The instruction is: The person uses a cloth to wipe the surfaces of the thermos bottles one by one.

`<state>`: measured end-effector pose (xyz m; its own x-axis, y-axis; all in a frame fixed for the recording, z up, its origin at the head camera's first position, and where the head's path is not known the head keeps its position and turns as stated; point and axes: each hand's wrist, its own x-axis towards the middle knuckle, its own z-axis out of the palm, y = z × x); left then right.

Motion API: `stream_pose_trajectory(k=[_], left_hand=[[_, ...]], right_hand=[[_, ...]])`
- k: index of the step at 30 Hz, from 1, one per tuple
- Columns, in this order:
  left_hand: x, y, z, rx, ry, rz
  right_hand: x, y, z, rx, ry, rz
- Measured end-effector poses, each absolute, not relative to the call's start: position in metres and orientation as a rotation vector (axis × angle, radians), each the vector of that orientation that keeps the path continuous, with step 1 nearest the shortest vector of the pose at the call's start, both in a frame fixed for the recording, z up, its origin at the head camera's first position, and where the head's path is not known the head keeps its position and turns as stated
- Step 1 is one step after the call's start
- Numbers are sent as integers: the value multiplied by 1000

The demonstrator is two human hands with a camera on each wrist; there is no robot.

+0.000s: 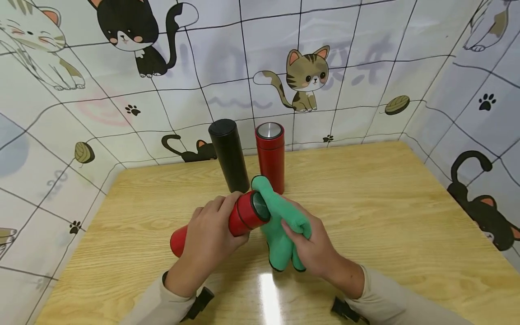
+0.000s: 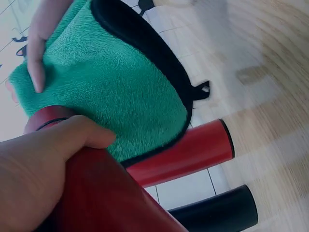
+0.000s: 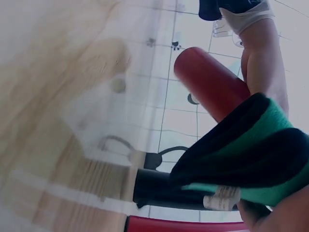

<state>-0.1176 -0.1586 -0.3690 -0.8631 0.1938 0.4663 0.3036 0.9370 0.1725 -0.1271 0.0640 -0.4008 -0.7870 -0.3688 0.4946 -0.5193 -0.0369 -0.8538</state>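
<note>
Head: left hand [image 1: 211, 225] wraps red flask [image 1: 249, 214] round middle, tilted above table [image 1: 365, 203]; right hand [image 1: 317, 246] grips green cloth [image 1: 280, 212] against flask's lid [image 1: 261, 206]. Left wrist: flask looks stiff, smooth, perhaps slippery, moderately heavy; mid-body hold suits. Right wrist: cloth seems soft, light; bunched fold grips best.

Partly covered, partly cropped

In the head view, the left hand [image 1: 212, 224] covers the middle of the tilted red cylindrical flask [image 1: 246, 214]; the green fleecy cloth with black edging [image 1: 280, 221] hides most fingers of the right hand [image 1: 318, 248] and part of the upright red cylindrical flask [image 1: 271, 158]. The pale wooden table [image 1: 373, 194] has its near edge cut off. Print on the cloth's white fabric label [image 3: 222, 197] is too blurred to read.
</note>
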Motion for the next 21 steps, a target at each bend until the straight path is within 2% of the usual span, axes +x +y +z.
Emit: stream_pose_trajectory(k=[8, 14, 21], left_hand=[[-116, -157, -357, -396, -2490, -765], [-115, -148, -350, -469, -2335, -1177], [-116, -137, -347, -485, -2120, -1418]], right_hand=[[-126, 68, -396, 611, -2349, 2328], [-128, 64, -403, 619, -2408, 2479], [-132, 60, -409, 601, -2444, 2505]])
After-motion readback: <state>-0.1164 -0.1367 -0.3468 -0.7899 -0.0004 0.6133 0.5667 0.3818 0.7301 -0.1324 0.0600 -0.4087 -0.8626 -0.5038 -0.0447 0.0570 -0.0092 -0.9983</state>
